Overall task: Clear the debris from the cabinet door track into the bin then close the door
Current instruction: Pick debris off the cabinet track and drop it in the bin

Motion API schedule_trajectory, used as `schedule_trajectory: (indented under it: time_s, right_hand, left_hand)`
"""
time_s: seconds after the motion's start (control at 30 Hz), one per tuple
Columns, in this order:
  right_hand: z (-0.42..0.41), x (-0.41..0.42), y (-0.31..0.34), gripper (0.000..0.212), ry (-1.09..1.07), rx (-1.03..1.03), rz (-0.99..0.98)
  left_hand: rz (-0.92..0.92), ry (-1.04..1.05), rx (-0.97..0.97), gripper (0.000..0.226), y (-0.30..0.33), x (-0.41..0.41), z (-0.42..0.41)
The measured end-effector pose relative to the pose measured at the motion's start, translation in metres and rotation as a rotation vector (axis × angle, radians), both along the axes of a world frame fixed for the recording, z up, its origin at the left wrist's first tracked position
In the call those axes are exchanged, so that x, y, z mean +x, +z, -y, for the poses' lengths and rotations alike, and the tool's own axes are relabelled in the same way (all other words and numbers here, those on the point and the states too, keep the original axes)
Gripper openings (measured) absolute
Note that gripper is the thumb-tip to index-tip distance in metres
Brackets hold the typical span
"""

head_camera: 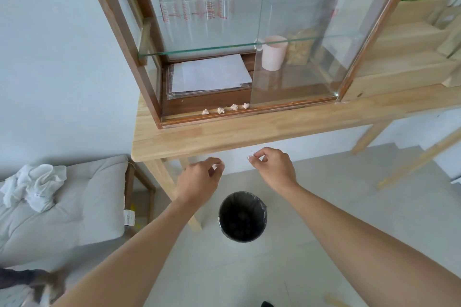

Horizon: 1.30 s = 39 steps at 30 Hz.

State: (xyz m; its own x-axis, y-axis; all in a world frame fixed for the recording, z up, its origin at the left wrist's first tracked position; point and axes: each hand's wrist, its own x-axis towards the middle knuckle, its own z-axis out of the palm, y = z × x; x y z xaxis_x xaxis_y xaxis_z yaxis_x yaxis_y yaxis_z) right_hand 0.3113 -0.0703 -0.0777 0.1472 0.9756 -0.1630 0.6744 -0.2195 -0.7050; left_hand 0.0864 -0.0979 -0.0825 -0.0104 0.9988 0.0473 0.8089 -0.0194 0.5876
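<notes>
Several small crumpled white paper bits (220, 110) lie in the bottom track (189, 115) of a wooden cabinet with sliding glass doors. The glass door (296, 40) stands slid to the right, leaving the left half uncovered. My right hand (273, 166) pinches a small white paper bit (249, 157) between thumb and fingertips, below the table's front edge. My left hand (199, 179) is also pinched, with a white scrap barely showing at its fingertips. A black-lined bin (242, 217) stands on the floor below both hands.
The cabinet sits on a light wooden table (224, 137). Inside are papers (212, 73), glass beakers (197, 10) and a pink cup (274, 52). A grey cushioned seat (74, 202) with white cloth (35, 182) stands left. Wooden steps (411, 40) rise at right.
</notes>
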Motion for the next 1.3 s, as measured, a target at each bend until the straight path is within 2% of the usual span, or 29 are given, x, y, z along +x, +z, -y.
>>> schedule_trajectory:
  time_s: [0.4,0.7,0.9,1.0,1.1,1.3]
  right_hand:
    - [0.011,0.046,-0.153,0.032,-0.021,-0.164,0.063]
    - [-0.007,0.061,-0.283,0.029,-0.001,-0.263,0.146]
    - [-0.026,0.062,-0.345,0.029,0.016,-0.287,0.167]
    - [-0.034,0.060,-0.367,0.033,0.034,-0.312,0.172]
    - [-0.033,0.064,-0.375,0.042,0.052,-0.357,0.191]
    - [-0.022,0.084,-0.335,0.047,0.057,-0.351,0.235]
  left_hand:
    - [-0.090,0.022,-0.210,0.017,-0.149,0.037,-0.010]
    - [-0.163,0.031,-0.354,0.023,-0.283,0.064,-0.034]
    - [-0.210,0.024,-0.401,0.025,-0.348,0.081,-0.059]
    - [-0.237,0.003,-0.441,0.028,-0.370,0.086,-0.069]
    - [-0.261,-0.014,-0.506,0.051,-0.379,0.085,-0.068]
    - [-0.287,-0.005,-0.490,0.059,-0.339,0.078,-0.056]
